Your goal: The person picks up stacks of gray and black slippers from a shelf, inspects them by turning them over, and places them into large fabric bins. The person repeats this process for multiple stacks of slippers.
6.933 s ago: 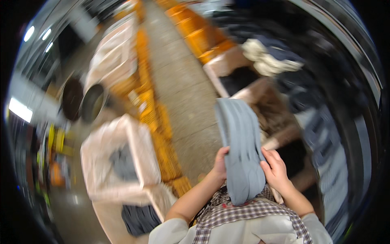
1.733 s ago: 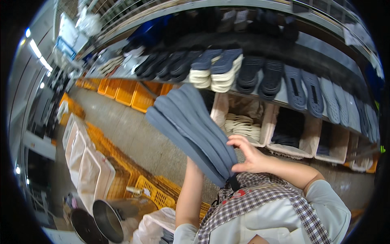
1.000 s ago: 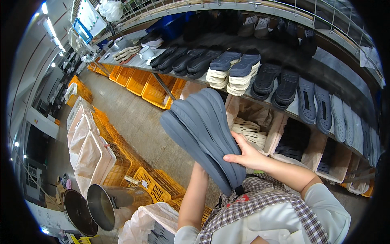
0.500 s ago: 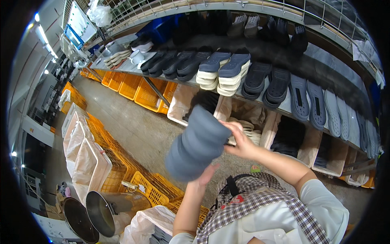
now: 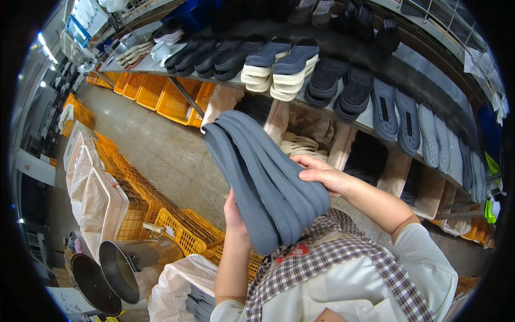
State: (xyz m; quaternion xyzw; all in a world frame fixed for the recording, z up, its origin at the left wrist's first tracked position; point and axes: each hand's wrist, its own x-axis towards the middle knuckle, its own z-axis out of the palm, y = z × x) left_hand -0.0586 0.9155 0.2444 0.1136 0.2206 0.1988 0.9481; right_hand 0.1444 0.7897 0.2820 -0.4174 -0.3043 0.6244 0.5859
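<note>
A metal pot stands at left near a plastic-lined bin holding grey pieces, with yellow-orange crates running along the floor behind. At center, the person's left hand holds the near left flank of a fanned stack of grey soles, its fingers largely hidden by the load. The soles hang in the air in front of the body, slanting from upper left to lower right, with gaps showing between some layers. The right hand grips the stack's right side, thumb across the top edge. Good handling here, it seems, calls for even pressure from both palms, firm enough that no inner layer slips, light enough not to crease the material. Below, a checked apron carries a red emblem, its details unclear. Beyond, navy-and-cream soles, dark slipper-shaped pieces and slotted grey-blue soles line the worktop. At far right hangs a pale sheet; any writing on it is too small to make out, and no label is legible on the soles.
</note>
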